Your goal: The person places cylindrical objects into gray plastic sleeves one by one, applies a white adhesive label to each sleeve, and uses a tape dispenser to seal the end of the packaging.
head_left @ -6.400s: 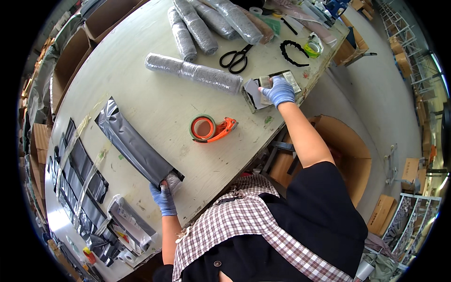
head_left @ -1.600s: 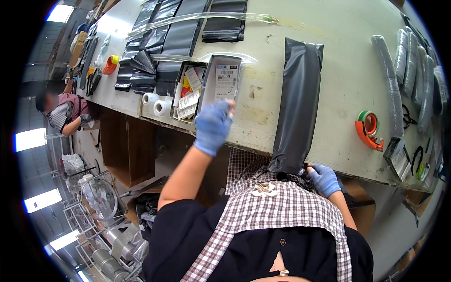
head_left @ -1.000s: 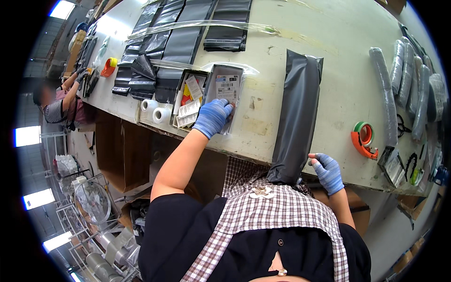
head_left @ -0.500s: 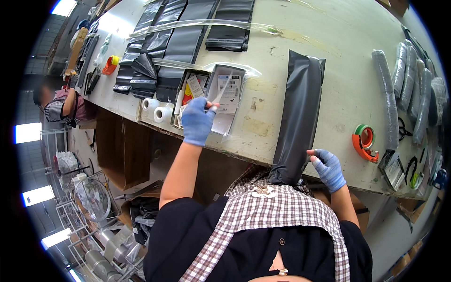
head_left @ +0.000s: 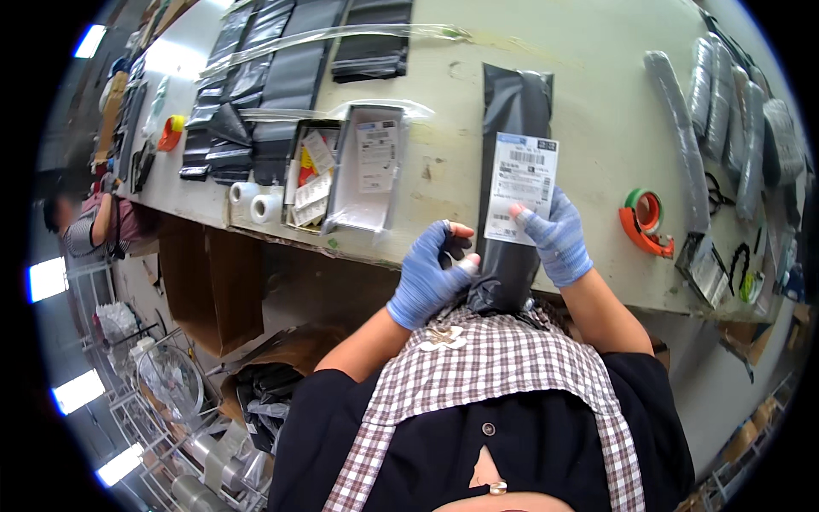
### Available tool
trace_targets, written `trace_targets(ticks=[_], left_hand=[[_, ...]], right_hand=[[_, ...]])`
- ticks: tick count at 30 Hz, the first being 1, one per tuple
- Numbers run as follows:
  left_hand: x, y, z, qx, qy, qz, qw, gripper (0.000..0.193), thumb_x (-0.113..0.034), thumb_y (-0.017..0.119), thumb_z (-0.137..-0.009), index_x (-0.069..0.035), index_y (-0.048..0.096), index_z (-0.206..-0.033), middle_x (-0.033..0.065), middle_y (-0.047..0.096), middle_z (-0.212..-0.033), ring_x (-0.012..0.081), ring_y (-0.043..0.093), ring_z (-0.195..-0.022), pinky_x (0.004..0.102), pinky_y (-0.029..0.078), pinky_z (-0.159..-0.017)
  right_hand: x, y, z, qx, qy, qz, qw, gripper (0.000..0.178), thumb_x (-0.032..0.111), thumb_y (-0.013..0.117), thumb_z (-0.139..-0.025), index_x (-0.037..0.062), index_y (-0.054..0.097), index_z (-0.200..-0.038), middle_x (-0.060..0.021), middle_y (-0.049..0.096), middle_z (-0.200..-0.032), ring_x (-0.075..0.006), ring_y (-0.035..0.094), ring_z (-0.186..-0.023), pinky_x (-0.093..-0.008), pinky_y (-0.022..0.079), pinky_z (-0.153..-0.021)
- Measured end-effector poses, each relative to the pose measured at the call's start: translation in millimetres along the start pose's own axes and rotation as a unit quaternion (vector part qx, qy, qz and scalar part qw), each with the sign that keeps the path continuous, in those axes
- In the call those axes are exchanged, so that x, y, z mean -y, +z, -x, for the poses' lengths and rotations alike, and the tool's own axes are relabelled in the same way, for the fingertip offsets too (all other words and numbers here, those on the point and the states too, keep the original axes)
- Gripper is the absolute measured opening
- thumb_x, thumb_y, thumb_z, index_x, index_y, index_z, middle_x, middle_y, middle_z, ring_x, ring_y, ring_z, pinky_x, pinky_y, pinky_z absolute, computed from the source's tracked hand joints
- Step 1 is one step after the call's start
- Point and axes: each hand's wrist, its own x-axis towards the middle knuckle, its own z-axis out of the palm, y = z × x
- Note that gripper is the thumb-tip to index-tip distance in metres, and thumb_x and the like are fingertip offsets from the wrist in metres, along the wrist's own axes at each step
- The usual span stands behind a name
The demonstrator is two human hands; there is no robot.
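A long black plastic-wrapped parcel (head_left: 517, 102) lies over the table's front edge, its near end against my apron. On it is a white printed shipping label (head_left: 522, 183), slightly tilted. My right hand (head_left: 559, 239), in a blue fingerless glove, grips the parcel's right edge with the thumb resting on the label; its other fingers are mostly hidden. Beside the parcel's left edge, my left hand (head_left: 433, 271), gloved alike, is open, thumb and fingers apart with nothing between them. Further left, an open tray-like box (head_left: 341, 200) contains another white label (head_left: 377, 155).
A second box (head_left: 294, 213) holds paper slips, next to clear tape rolls (head_left: 266, 207). Black plastic bags (head_left: 294, 77) lie at the back left. An orange tape dispenser (head_left: 641, 230) and silvery wrapped tubes (head_left: 732, 128) are on the right. Another person (head_left: 98, 226) works far left.
My left hand has come from the box to the parcel's left edge. A label now lies on the parcel, and my right thumb has moved onto it. The view has shifted a little.
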Motion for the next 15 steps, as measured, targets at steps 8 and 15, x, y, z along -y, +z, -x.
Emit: trace_targets(ticks=[8, 15], left_hand=[[-12, 12, -10, 0.063, -0.159, 0.238, 0.956, 0.018, -0.015, 0.073, -0.085, -0.008, 0.063, -0.098, -0.0022, 0.060, -0.083, 0.0046, 0.051, -0.069, 0.0177, 0.040, -0.060], [-4, 10, -14, 0.072, -0.155, 0.230, 0.958, 0.012, -0.013, 0.069, -0.086, -0.007, 0.065, -0.095, -0.0020, 0.064, -0.085, 0.0056, 0.056, -0.077, 0.0204, 0.045, -0.069]], right_hand=[[6, -2, 10, -0.010, -0.019, 0.010, 1.000, 0.039, 0.007, 0.070, -0.088, -0.0011, 0.057, -0.123, -0.0107, 0.067, -0.112, -0.0168, 0.065, -0.100, -0.0303, 0.056, -0.086], [2, -2, 15, -0.010, -0.025, 0.006, 1.000, 0.039, 0.007, 0.070, -0.088, -0.0014, 0.057, -0.124, -0.0109, 0.068, -0.113, -0.0169, 0.066, -0.100, -0.0304, 0.056, -0.087]])
